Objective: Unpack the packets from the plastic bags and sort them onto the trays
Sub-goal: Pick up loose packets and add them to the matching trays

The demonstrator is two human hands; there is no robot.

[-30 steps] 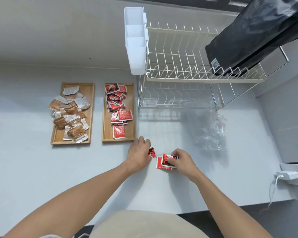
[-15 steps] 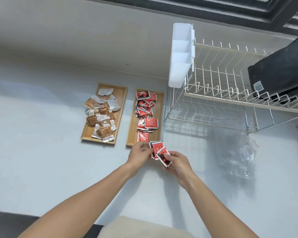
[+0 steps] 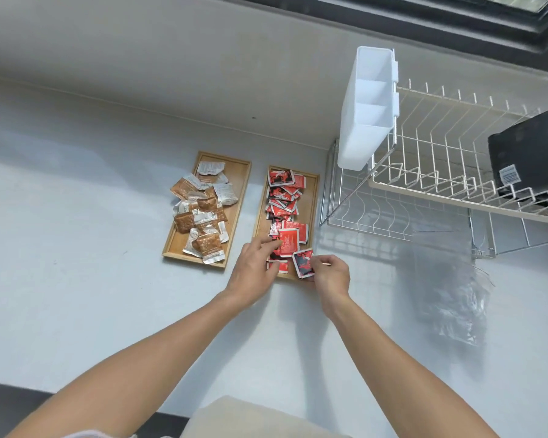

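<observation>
- Reaching over the near end of the right-hand wooden tray, the left hand has its fingers spread and curled on a red packet lying atop the pile; whether it grips or only presses I cannot tell.
- The right hand pinches a dark red packet between thumb and fingers at the tray's near right corner, tilted on edge.
- More red packets fill that tray toward the far end.
- The left-hand tray, just beside it, holds brown and silver packets.
- A clear plastic bag lies crumpled on the counter to the right, before a wire dish rack.
- A white cutlery holder hangs on the rack's left end.
- A black bag on the rack is cut off by the right edge.
- Packet print is too small to read.
</observation>
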